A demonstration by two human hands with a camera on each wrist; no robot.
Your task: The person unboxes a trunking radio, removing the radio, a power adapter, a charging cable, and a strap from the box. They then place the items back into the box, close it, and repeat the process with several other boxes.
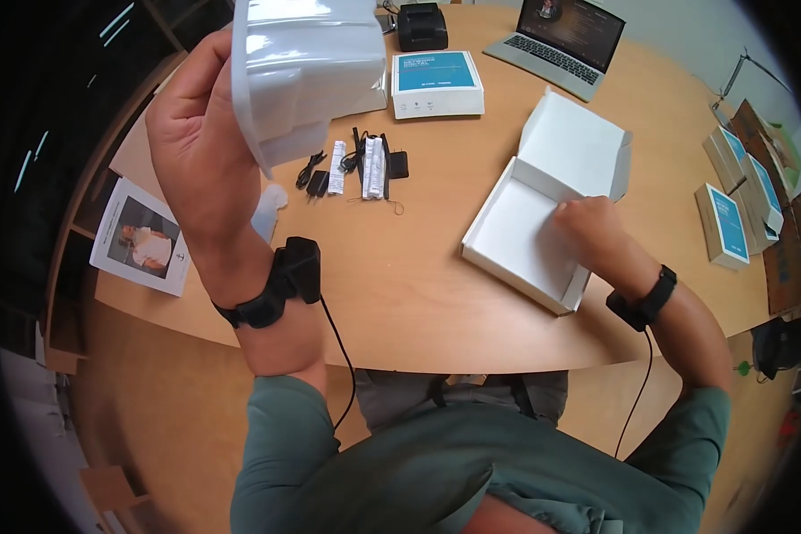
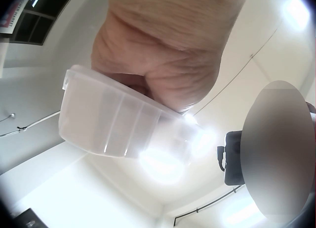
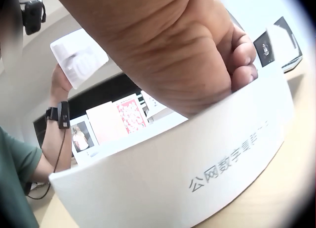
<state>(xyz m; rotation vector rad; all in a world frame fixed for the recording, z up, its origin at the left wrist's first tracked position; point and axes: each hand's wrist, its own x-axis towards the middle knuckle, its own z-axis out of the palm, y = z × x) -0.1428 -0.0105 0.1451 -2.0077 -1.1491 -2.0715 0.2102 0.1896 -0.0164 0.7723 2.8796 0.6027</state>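
Note:
High at the left of the head view, the left hand [image 1: 206,151] holds a translucent plastic tray [image 1: 316,76] by its rim, turned on its side; the left wrist view shows the tray [image 2: 111,119] against the ceiling. A white box [image 1: 512,214] lies on the table, its lid [image 1: 574,142] folded back. The right hand [image 1: 594,233] reaches over the box's right side with curled fingers inside it; its thumb is hidden. In the right wrist view, two fingertips of the right hand [image 3: 197,55] show just above the box's side wall [image 3: 173,173]; nothing shows held in them.
Behind the open box stand a laptop [image 1: 565,44] and a closed blue-and-white box [image 1: 436,84]. Wrapped strips [image 1: 374,169], black cables and adapters [image 1: 318,183] lie mid-table. A black device [image 1: 422,27] is at the back, printed sheet [image 1: 142,238] at left, several boxes [image 1: 723,227] at right.

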